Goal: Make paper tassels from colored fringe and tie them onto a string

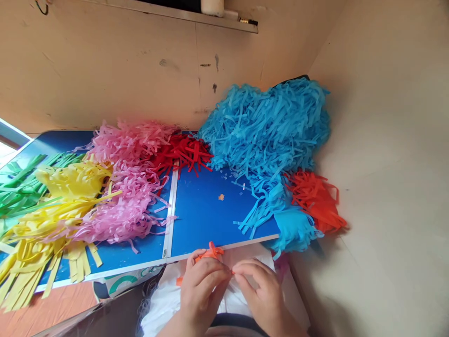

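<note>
Room: beige plaster wall (105,70) behind and at right, with a blue folding desk (203,215) pushed into the corner.
Fingers: both sets are curled shut and meet tip to tip just off the near edge of the desk.
Left hand (203,283): closed round an orange paper strip (210,253), its fingers (213,274) folded over most of it.
Right hand (261,288): thumb and forefinger are pinched together at a small orange tip between the two hands, apparently the same strip. How much they hold is hidden.
Strip, position: bunched in the left hand, a crumpled end pokes up toward the desk edge and another bit shows at the left of the hand.
Strip, axis: roughly left to right across the person's lap, with most of it on the left-hand side.
Nearer hand: the left carries the bulk, while the right touches only the end.
Under the hands: white cloth (164,299) over the lap.
Desk, near: bare blue board with one orange scrap (220,197), well apart from the fingers.
Desk, right: blue fringe pile (270,126) spills over the near edge, with orange-red fringe (315,199) beside it at the corner.
Desk, far middle: red fringe (182,152).
Desk, left: pink fringe (129,187), then yellow fringe (70,180), then green fringe (17,187) at the picture's edge.
</note>
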Demonstrator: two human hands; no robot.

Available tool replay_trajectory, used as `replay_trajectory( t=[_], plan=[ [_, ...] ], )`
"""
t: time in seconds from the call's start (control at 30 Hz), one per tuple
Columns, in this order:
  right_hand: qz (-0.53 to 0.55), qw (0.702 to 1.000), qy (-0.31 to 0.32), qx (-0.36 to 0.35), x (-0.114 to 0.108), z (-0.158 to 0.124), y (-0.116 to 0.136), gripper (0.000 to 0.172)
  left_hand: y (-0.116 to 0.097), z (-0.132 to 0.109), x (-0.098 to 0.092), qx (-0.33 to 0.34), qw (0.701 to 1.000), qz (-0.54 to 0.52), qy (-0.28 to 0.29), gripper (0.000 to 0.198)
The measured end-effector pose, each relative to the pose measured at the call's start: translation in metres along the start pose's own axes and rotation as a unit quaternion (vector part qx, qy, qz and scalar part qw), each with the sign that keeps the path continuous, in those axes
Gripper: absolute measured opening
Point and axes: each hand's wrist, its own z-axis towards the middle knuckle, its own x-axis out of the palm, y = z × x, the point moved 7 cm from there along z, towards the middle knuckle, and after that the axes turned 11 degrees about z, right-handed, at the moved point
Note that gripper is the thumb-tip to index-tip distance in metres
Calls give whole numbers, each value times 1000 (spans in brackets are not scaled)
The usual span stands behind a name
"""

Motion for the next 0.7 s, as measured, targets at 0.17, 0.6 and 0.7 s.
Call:
replay_trajectory(
  t=[0.17, 0.6, 0.7],
  plan=[
    [-3, 1000, -4, -5, 0, -2, 2, 15, 1, -2, 1, -6, 1000, 3, 7, 17],
    [-24, 1000, 3, -14, 0, -4, 4, 15, 1, -5, 3, -3, 1000, 1, 24, 19],
    [-23, 1000, 4, -18, -1, -4, 3, 16, 1, -6, 5, -3, 1000, 6, 29, 19]
  ],
)
